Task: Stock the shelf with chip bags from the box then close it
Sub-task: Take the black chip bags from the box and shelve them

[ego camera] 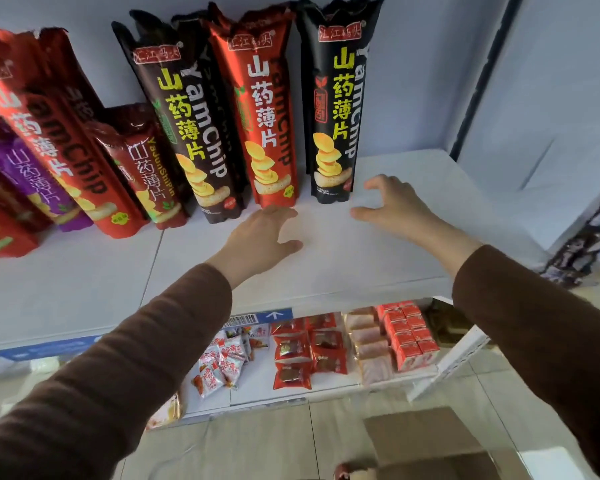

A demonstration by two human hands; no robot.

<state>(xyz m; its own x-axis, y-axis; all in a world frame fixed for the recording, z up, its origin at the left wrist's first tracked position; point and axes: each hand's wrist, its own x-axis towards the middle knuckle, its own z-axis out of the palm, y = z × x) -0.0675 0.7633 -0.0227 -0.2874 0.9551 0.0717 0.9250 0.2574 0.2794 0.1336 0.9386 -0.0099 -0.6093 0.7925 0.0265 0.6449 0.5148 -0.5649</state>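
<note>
Tall yam chip bags stand in a row at the back of the white shelf (413, 209). A black bag (336, 109) is at the right end, a red bag (264, 116) beside it, then another black bag (187, 133). More red and purple bags (49, 140) lean at the left. My left hand (260, 237) hovers over the shelf just in front of the red bag, fingers spread, holding nothing. My right hand (392, 206) is to the right of the black bag, fingers curled apart and empty. The cardboard box (426, 441) sits on the floor at the bottom.
A lower shelf (326, 386) holds small red and white snack packets and red cartons. A white wall panel closes the shelf on the right. Tiled floor lies below. Bare shelf surface stretches right of the black bag.
</note>
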